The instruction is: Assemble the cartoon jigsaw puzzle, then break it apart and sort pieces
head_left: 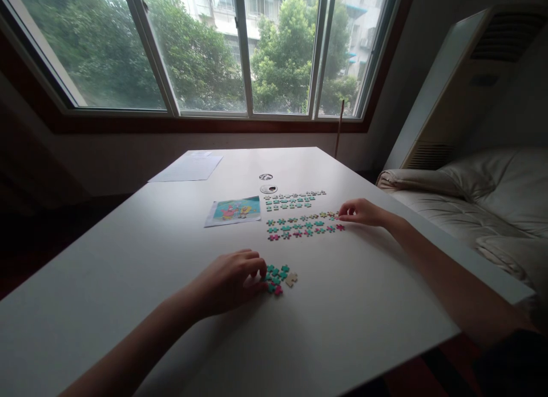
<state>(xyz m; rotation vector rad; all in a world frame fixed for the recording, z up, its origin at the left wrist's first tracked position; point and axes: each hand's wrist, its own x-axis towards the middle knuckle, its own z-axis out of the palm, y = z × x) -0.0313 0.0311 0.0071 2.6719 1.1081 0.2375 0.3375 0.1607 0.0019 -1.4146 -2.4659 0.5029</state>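
Observation:
My left hand [233, 277] is at the left edge of a small loose pile of jigsaw puzzle pieces [276, 273]. Its fingers are curled, with thumb and forefinger closing about a teal puzzle piece that they partly hide. Most of the pile is teal; one pink-red piece [278, 291] and one beige piece [291, 279] lie at its near and right sides. Farther off, my right hand [359, 212] pinches a small puzzle piece at the right end of a row of puzzle pieces [292, 219]. Several more rows [286, 201] are laid out behind and in front.
A cartoon picture sheet [233, 211] lies left of the rows. Two small round items [268, 189] are behind them, and white paper [186, 167] is at the far left of the white table [128, 243]. A pale sofa [432, 197] stands to the right, below a tall air conditioner [449, 83].

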